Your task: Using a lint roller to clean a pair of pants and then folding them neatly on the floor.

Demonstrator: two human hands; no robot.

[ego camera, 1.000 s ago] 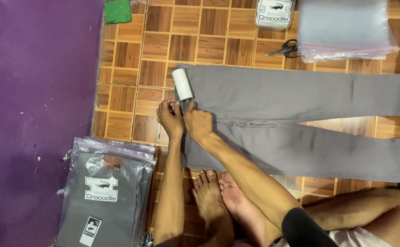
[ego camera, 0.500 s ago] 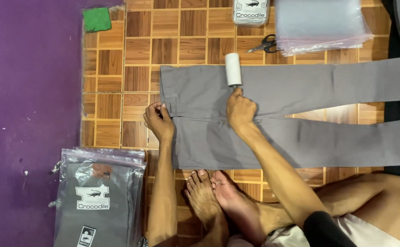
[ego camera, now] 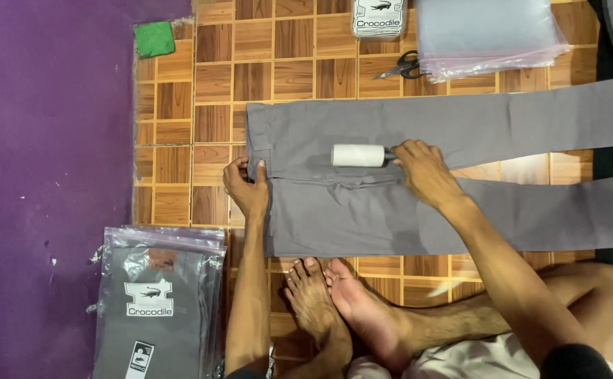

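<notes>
Grey trousers [ego camera: 461,133] lie spread flat on the wooden tile floor, waistband to the left and legs running off to the right. My left hand [ego camera: 245,188] presses down on the waistband edge. My right hand [ego camera: 424,170] grips the handle of a white lint roller [ego camera: 358,155], which lies on the trousers near the crotch seam. My bare feet [ego camera: 341,309] rest just below the trousers.
A stack of bagged grey garments [ego camera: 153,305] sits at lower left on the purple surface [ego camera: 47,140]. Black scissors [ego camera: 401,66], a pile of clear plastic bags [ego camera: 485,31] and a labelled packet [ego camera: 379,17] lie above the trousers. A green scrap [ego camera: 153,38] is at upper left.
My right hand has turned the lint roller and moved it down and left, from the upper leg to the crotch seam. My left hand has stayed on the waistband.
</notes>
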